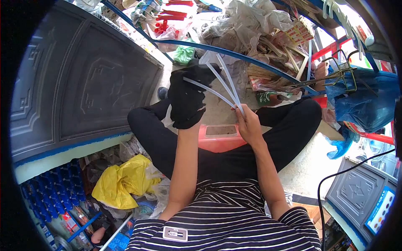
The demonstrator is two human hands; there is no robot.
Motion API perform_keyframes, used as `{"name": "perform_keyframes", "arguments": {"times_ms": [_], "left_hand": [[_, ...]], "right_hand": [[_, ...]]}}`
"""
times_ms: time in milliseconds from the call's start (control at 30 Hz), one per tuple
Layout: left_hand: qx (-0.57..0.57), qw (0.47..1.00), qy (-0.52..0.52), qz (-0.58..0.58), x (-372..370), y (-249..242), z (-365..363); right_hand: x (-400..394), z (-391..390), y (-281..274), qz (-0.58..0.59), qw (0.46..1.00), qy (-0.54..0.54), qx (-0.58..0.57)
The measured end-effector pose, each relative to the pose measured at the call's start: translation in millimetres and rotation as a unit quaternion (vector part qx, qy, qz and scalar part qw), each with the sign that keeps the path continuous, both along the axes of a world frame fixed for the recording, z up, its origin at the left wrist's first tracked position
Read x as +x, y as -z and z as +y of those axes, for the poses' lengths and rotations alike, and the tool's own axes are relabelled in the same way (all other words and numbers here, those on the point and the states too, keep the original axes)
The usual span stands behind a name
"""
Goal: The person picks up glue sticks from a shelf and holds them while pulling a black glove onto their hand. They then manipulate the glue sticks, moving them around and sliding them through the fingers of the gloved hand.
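Observation:
My right hand (248,124) is closed, thumb and fingers pinching the lower ends of three thin, translucent white sticks (230,85), like glue sticks. They fan out up and to the left, one bending toward my other hand. A black cloth or glove (184,98) covers my left hand (186,92) down to the wrist, where its edge is bunched. The tip of the bent stick lies in front of this black cloth. My left fingers are hidden, so their grip does not show. Below both hands, between my legs, is a pink-red plastic object (226,144) with a rectangular recess.
Grey panelled doors (113,83) stand on the left. Beyond a blue metal bar (230,51) lie plastic bags (247,25), red-handled items (171,16) and wood pieces. Blue bags (364,100) hang at right. A yellow bag (124,182) lies lower left; a black cable (320,188) runs at right.

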State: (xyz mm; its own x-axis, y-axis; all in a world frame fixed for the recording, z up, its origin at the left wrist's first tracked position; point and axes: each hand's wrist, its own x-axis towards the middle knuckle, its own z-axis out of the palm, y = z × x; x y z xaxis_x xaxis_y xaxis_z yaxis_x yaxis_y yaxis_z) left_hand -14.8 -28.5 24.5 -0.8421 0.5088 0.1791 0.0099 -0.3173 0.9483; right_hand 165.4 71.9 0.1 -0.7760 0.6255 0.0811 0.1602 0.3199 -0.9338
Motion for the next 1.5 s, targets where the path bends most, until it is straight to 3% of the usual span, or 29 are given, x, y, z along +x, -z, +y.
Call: {"name": "perform_keyframes", "arguments": {"times_ms": [33,100,133,233,300,333,367,467,567,667,767,933,1033,1100,1200,1233,1300,1333,1400,1433,1500], "left_hand": [[0.044,0.994,0.017,-0.094,4,0,-6],[0.008,0.996,0.018,-0.083,7,0,-8],[-0.072,0.997,0.003,0.022,6,-3,-4],[-0.130,0.975,-0.075,0.163,18,-1,7],[0.002,0.999,-0.038,0.039,21,-2,12],[0.123,0.986,0.032,-0.106,19,-2,15],[0.239,0.934,0.101,-0.246,17,-3,17],[0.299,0.881,0.155,-0.334,12,-10,22],[0.301,0.873,0.139,-0.357,16,-25,25],[0.227,0.906,0.072,-0.350,15,-27,27],[0.258,0.906,0.136,-0.305,9,-22,22],[0.133,0.958,0.100,-0.232,17,41,13],[0.163,0.937,0.150,-0.269,10,73,9],[0.190,0.930,0.136,-0.284,13,79,11],[0.153,0.962,0.041,-0.225,30,66,22],[0.117,0.975,0.027,-0.186,29,68,22],[-0.032,0.999,-0.030,0.017,23,66,23],[-0.144,0.971,-0.071,0.179,16,42,25],[-0.050,0.986,0.002,0.157,0,27,23],[0.156,0.981,0.113,-0.033,-11,22,22],[0.316,0.899,0.020,-0.303,-6,10,22]], "right_hand": [[0,0,-1,-0.007,1.000,-0.002,-0.006],[1,0,-1,-0.022,1.000,-0.007,-0.017],[1,0,-1,-0.021,1.000,-0.007,-0.022],[1,-1,1,-0.020,0.999,-0.010,-0.029],[1,-2,-1,-0.022,0.999,-0.016,-0.021],[1,-3,1,-0.014,1.000,-0.022,-0.014],[1,-3,3,-0.005,1.000,-0.028,-0.008],[3,-3,0,-0.009,0.999,-0.039,-0.024],[4,-3,1,-0.018,0.999,-0.044,-0.025],[3,-5,1,-0.018,0.998,-0.057,-0.007],[2,-6,3,0.002,0.998,-0.052,0.023],[-1,-8,10,0.021,0.996,-0.059,0.065],[3,-8,7,-0.005,0.997,-0.060,0.047],[4,-8,8,-0.021,0.998,-0.061,0.027],[4,-10,14,-0.030,0.997,-0.063,0.023],[4,-12,14,-0.023,0.997,-0.068,0.011],[3,-16,14,-0.009,0.997,-0.078,-0.012],[2,-17,14,-0.017,0.996,-0.087,-0.021],[1,-18,12,-0.034,0.993,-0.104,-0.038],[1,-18,10,-0.043,0.992,-0.112,-0.043],[-1,-17,5,-0.059,0.989,-0.127,-0.051]]}}
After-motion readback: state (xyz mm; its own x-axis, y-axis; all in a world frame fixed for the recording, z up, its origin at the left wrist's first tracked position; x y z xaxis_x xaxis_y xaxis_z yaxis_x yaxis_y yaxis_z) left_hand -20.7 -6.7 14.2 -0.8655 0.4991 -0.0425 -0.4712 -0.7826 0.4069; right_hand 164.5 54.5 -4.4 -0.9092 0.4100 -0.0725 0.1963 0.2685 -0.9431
